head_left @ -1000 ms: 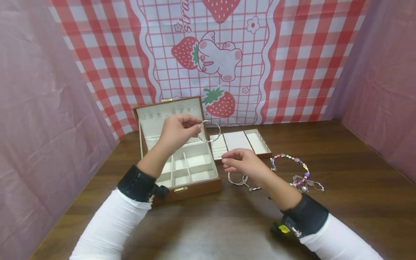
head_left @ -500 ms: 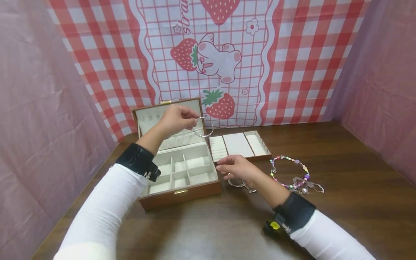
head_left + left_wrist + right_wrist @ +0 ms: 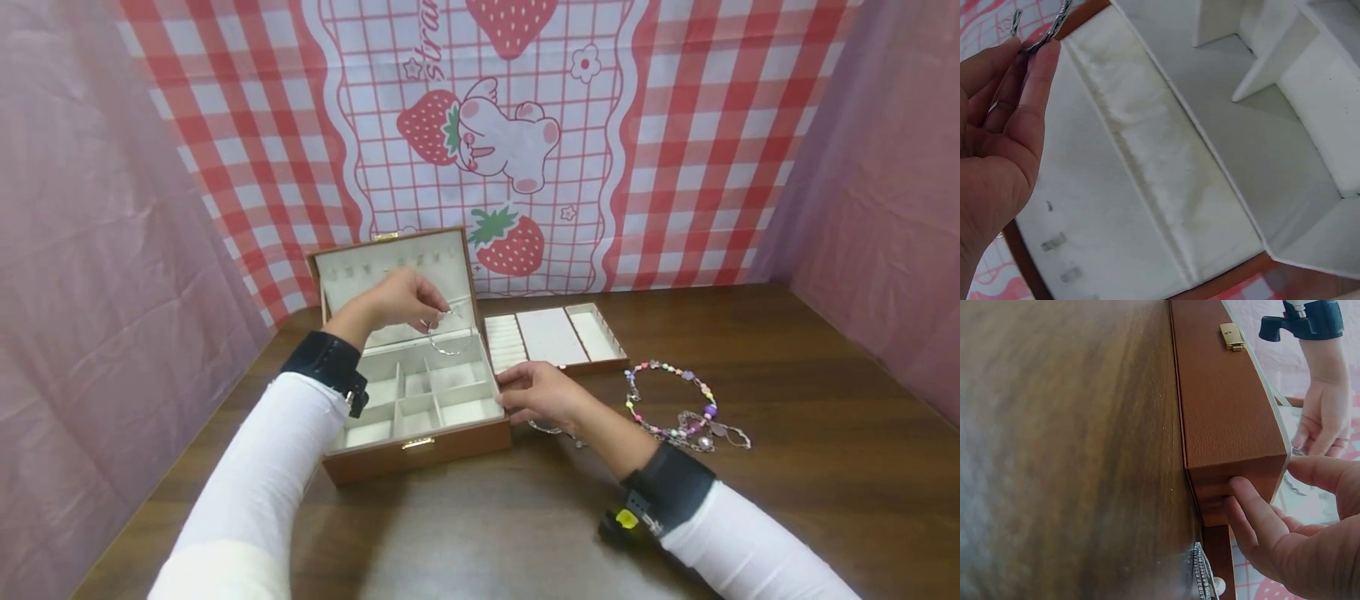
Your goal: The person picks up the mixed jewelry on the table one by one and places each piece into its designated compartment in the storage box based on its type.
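Note:
My left hand (image 3: 408, 298) pinches a silver open bangle (image 3: 448, 352) between thumb and fingertips. The bangle hangs over the back compartments of a brown jewelry box (image 3: 457, 440), whose lid stands raised. In the left wrist view, only part of the bangle (image 3: 1054, 28) shows above the fingertips. My right hand (image 3: 542, 392) holds the box's right side. The right wrist view shows the thumb at the top rim and the fingers (image 3: 1250, 497) against the outer wall. Partly hidden behind that hand, more silver bangles (image 3: 546, 428) lie on the table.
A shallow cream-lined tray (image 3: 555, 337) with a ring-roll section sits behind and right of the box. Farther right lie a colorful beaded necklace (image 3: 708, 392) and a tangle of silver jewelry (image 3: 693, 437) on the wooden table (image 3: 810, 375). A checked strawberry cloth (image 3: 690, 167) hangs behind.
The bangle has gone left and then down with my left hand, now lower over the box. My right hand has moved left and down from the air onto the box's right side.

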The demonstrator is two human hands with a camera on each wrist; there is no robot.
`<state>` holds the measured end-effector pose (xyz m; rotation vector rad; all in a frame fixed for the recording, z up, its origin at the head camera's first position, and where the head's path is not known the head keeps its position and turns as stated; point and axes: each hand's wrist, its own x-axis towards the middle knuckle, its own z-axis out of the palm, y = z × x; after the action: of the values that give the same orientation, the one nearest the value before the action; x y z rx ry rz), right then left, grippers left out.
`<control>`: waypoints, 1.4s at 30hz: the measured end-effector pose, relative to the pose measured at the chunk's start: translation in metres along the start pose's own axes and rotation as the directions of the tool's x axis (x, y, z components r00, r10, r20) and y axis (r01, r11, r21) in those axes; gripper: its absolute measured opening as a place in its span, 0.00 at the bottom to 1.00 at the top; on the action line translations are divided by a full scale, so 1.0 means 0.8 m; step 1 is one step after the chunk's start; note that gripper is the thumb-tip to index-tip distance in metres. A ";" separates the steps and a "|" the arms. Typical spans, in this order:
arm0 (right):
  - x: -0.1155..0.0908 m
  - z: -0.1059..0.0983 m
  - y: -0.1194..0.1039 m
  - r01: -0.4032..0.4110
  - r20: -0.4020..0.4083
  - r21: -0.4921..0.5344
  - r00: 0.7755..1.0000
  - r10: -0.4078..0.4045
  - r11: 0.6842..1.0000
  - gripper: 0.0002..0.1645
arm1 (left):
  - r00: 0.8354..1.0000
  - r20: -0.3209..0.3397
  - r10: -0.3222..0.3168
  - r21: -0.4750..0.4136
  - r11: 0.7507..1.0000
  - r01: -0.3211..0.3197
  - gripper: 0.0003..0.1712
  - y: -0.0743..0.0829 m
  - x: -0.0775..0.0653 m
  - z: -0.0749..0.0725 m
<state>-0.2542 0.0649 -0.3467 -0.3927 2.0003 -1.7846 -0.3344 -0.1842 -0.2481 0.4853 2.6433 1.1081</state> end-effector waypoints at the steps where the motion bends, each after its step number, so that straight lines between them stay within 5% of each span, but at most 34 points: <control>1: 0.000 0.000 0.000 -0.001 -0.002 -0.005 1.000 0.001 1.000 0.26 | 1.000 0.010 -0.012 0.009 1.000 0.011 0.12 -0.003 0.001 0.001; 16: 0.000 0.001 0.001 0.008 -0.012 -0.029 1.000 -0.008 1.000 0.26 | 0.983 0.162 -0.086 0.227 0.973 0.047 0.10 -0.018 0.031 0.034; 22: 0.001 0.001 0.002 0.018 -0.008 -0.030 1.000 -0.018 0.999 0.26 | 0.979 0.165 -0.119 0.336 0.940 0.057 0.12 -0.020 0.033 0.050; 27: 0.001 0.000 0.003 0.018 -0.012 -0.038 1.000 -0.019 0.999 0.25 | 0.986 0.141 -0.087 0.424 0.905 0.019 0.10 -0.021 0.037 0.059; 30: 0.001 0.000 0.003 0.014 -0.014 -0.038 1.000 -0.014 0.999 0.25 | 0.991 0.123 -0.048 0.530 0.848 -0.025 0.07 -0.019 0.039 0.065; 35: 0.000 0.000 0.002 0.005 -0.018 -0.037 1.000 -0.006 0.999 0.25 | 0.987 0.139 0.077 0.753 0.639 -0.156 0.07 -0.014 0.042 0.080; 37: 0.000 0.000 0.002 0.004 -0.019 -0.034 1.000 -0.005 0.999 0.25 | 0.983 0.138 0.123 0.794 0.579 -0.184 0.08 -0.013 0.043 0.085; 42: -0.001 -0.001 0.001 0.005 -0.013 -0.038 1.000 -0.005 0.999 0.25 | 0.981 0.116 0.156 0.834 0.522 -0.181 0.10 -0.011 0.044 0.098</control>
<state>-0.2536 0.0664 -0.3472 -0.3993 2.0461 -1.7591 -0.3425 -0.1258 -0.3112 0.9217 2.9933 -0.2947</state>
